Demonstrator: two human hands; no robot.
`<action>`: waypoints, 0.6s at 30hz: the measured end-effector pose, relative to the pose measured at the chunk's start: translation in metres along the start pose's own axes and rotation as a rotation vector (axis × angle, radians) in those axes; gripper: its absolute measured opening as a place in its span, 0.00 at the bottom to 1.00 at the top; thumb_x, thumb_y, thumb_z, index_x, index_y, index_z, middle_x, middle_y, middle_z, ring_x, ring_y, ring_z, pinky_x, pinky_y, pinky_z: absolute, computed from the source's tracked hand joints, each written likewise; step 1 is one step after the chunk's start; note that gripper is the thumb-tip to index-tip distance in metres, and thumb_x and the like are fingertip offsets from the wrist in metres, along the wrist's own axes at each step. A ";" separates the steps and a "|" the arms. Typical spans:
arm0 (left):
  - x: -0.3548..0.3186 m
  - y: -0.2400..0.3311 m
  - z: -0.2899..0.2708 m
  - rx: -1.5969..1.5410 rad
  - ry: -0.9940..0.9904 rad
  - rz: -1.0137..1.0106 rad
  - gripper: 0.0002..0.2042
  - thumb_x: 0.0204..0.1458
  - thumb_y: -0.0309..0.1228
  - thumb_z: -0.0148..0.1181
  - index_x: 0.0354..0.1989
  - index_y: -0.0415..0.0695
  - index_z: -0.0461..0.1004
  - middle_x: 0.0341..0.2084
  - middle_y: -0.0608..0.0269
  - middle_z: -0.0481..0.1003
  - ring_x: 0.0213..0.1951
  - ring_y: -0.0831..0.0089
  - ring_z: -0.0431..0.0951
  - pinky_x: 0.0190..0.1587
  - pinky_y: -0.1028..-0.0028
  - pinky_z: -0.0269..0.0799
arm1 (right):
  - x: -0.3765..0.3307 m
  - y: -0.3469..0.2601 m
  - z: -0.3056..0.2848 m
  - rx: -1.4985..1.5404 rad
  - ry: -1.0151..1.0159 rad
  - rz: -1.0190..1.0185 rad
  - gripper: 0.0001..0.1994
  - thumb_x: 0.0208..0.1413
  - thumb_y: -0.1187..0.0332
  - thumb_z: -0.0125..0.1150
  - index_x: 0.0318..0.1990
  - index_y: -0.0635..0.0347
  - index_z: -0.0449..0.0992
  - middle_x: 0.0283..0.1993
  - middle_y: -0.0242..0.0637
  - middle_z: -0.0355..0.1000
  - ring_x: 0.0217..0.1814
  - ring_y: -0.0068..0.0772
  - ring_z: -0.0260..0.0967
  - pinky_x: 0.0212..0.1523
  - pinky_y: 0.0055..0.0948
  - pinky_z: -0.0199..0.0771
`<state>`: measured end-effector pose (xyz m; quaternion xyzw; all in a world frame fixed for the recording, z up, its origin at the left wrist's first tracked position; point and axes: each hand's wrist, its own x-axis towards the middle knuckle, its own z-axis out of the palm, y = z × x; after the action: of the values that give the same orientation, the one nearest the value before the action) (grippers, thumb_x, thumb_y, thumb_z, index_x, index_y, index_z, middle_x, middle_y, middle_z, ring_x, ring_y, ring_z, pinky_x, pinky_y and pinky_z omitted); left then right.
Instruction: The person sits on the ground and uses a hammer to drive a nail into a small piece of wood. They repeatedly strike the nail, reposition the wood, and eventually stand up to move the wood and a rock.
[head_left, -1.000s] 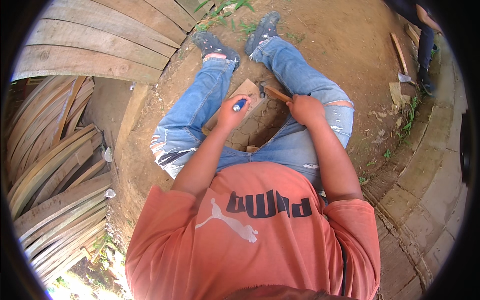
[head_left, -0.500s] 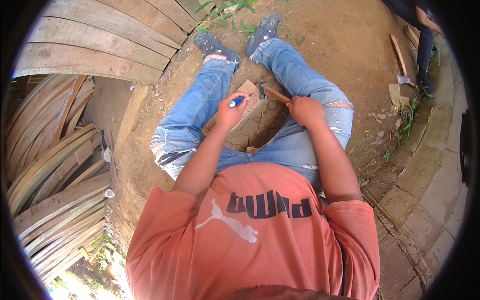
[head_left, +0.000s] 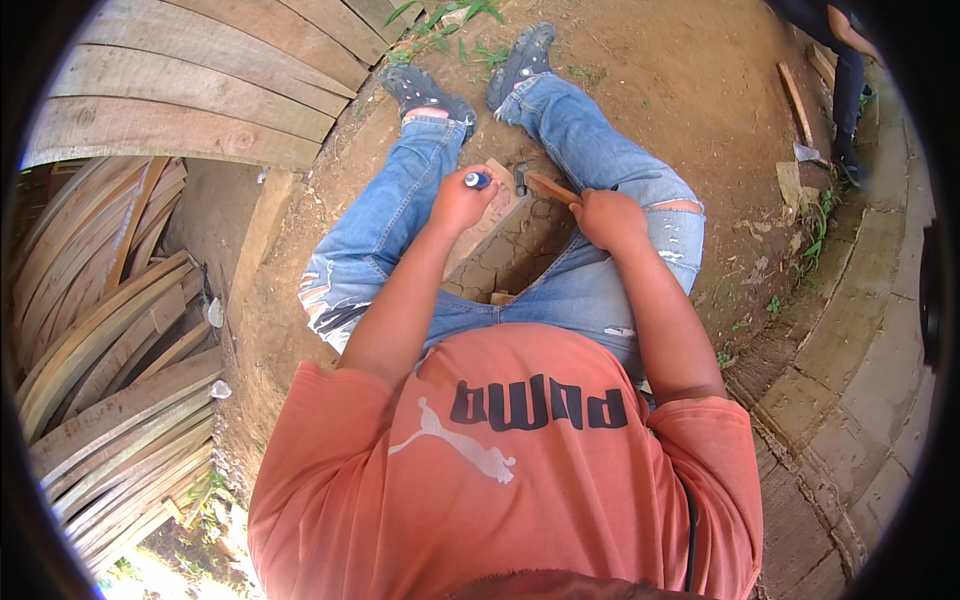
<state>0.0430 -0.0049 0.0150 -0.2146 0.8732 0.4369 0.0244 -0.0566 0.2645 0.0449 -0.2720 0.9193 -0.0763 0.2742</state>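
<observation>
Between my legs a short wooden board (head_left: pixel 492 228) lies on cracked, dry ground. My left hand (head_left: pixel 460 205) is closed over it, around a slim tool with a blue handle (head_left: pixel 477 180) and a pale end cap. Its working end is hidden by the fingers, so I cannot tell its kind. My right hand (head_left: pixel 611 219) grips a hammer (head_left: pixel 550 188) by its wooden handle. The dark metal hammer head lies beside the far end of the board, a little right of my left hand. My right wrist is close above my right thigh.
Stacked planks (head_left: pixel 110 350) fill the left side, below a plank wall (head_left: pixel 190 90). A beam (head_left: pixel 262 235) lies beside them. Another person's leg (head_left: pixel 846 105) stands at the far right, near loose wood (head_left: pixel 795 103) and a paved strip (head_left: pixel 850 300).
My left hand has moved slightly away from me, and the blue-handled tool now points more end-on at the view. The right hand and the hammer have barely shifted.
</observation>
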 end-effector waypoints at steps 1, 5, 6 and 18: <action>0.002 0.001 -0.001 -0.004 -0.007 0.005 0.09 0.61 0.35 0.71 0.44 0.44 0.85 0.35 0.60 0.86 0.39 0.70 0.85 0.45 0.69 0.78 | 0.000 0.000 0.000 0.000 -0.002 0.001 0.20 0.72 0.52 0.55 0.50 0.59 0.85 0.48 0.49 0.85 0.53 0.55 0.83 0.54 0.53 0.82; 0.009 0.004 -0.003 0.046 -0.032 -0.003 0.09 0.60 0.35 0.71 0.43 0.45 0.85 0.36 0.60 0.86 0.40 0.70 0.86 0.46 0.68 0.79 | 0.001 0.000 0.000 0.001 -0.007 -0.004 0.20 0.72 0.52 0.55 0.50 0.59 0.85 0.48 0.49 0.85 0.53 0.55 0.83 0.53 0.53 0.82; 0.010 0.005 -0.003 0.046 -0.036 -0.006 0.09 0.60 0.35 0.71 0.43 0.45 0.85 0.36 0.60 0.87 0.40 0.70 0.86 0.46 0.68 0.79 | 0.001 0.000 0.000 0.003 -0.008 -0.005 0.20 0.72 0.52 0.55 0.50 0.59 0.85 0.48 0.49 0.85 0.53 0.55 0.83 0.53 0.53 0.82; 0.010 0.005 -0.005 0.031 -0.044 -0.022 0.08 0.61 0.36 0.70 0.43 0.46 0.85 0.37 0.61 0.87 0.41 0.69 0.86 0.47 0.68 0.79 | 0.003 0.001 0.000 -0.006 -0.013 -0.010 0.20 0.72 0.52 0.55 0.50 0.60 0.85 0.49 0.49 0.85 0.53 0.55 0.83 0.53 0.53 0.82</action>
<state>0.0329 -0.0098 0.0194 -0.2143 0.8767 0.4275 0.0519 -0.0593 0.2640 0.0432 -0.2780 0.9163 -0.0730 0.2788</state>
